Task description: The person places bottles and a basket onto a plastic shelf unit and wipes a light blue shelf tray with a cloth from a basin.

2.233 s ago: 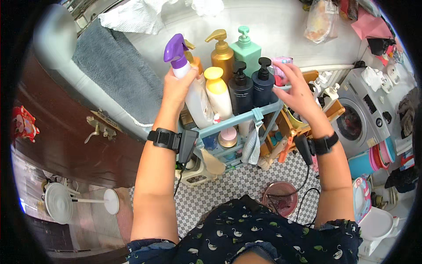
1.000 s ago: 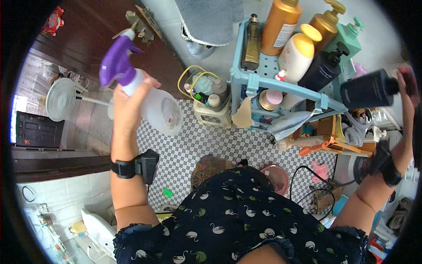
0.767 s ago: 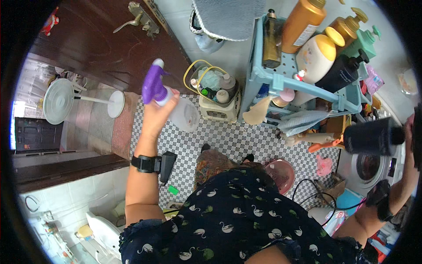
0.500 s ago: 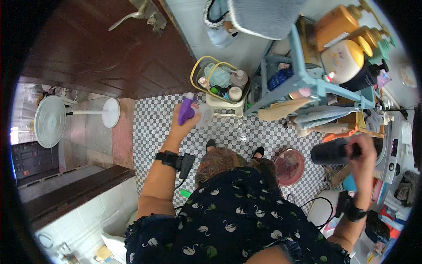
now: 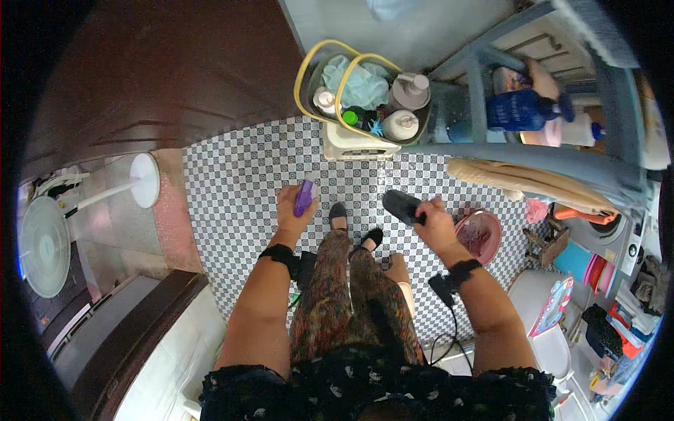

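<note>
My left hand (image 5: 288,212) is closed around a small purple bottle (image 5: 304,198) with a pale, see-through part at its upper end. Held in my right hand (image 5: 439,226) is a black bottle (image 5: 401,205), tilted with its broad end toward the upper left; my fingers wrap its narrow end. Both hands are above the patterned floor, on either side of my shoes. Beyond them, a grey basket (image 5: 317,105) with yellow handles holds pump bottles, a light blue bath puff (image 5: 361,83) and small items. It sits on a cream stool (image 5: 351,146).
A blue shelf rack (image 5: 477,98) with bottles stands at the far right, a beige towel (image 5: 519,180) hanging on it. A pink basin (image 5: 496,242) is on the floor at right, near a small wooden stool (image 5: 544,242). At left are a brown door (image 5: 161,70) and a white fan (image 5: 48,245).
The black bottle has come in my right hand from the far right toward the middle. My left hand, with the purple bottle, is slightly lower in view. My view has shifted closer to the basket.
</note>
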### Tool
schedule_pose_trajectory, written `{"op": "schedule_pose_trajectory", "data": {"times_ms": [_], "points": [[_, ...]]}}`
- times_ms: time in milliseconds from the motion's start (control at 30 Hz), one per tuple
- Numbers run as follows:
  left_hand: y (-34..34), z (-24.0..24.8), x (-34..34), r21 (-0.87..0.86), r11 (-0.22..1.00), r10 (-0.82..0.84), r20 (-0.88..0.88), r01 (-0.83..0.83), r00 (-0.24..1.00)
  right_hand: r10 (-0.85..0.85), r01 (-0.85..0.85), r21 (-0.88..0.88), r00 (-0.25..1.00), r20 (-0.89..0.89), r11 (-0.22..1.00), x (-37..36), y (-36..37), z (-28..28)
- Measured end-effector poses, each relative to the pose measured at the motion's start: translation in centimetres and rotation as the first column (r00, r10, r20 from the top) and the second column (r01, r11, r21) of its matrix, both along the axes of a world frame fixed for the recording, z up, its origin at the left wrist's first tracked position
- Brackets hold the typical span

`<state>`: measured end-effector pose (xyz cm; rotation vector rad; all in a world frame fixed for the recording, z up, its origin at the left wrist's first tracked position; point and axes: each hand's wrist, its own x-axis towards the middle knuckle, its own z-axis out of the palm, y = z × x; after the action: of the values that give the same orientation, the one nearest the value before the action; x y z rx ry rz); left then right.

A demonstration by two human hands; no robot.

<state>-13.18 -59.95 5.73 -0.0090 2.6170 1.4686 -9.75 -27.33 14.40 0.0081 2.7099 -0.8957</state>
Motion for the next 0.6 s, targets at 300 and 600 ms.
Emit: {"op": "schedule_pose_trajectory", "data": {"times_ms": [300, 600], "points": [[-0.2, -18.5, 0.1, 0.164, 0.983, 0.036, 0.271, -0.083, 0.962, -0.252, 0.257, 0.013, 0.935, 0.251, 0.966, -0.7, -7.8, -24.2], [0.2, -27.6, 0.0, 0.239, 0.971, -0.019, 0.093, -0.004, 0.996, -0.333, 0.377, -0.070, 0.879, 0.342, 0.923, 0.0, -11.0, -36.7]]}}
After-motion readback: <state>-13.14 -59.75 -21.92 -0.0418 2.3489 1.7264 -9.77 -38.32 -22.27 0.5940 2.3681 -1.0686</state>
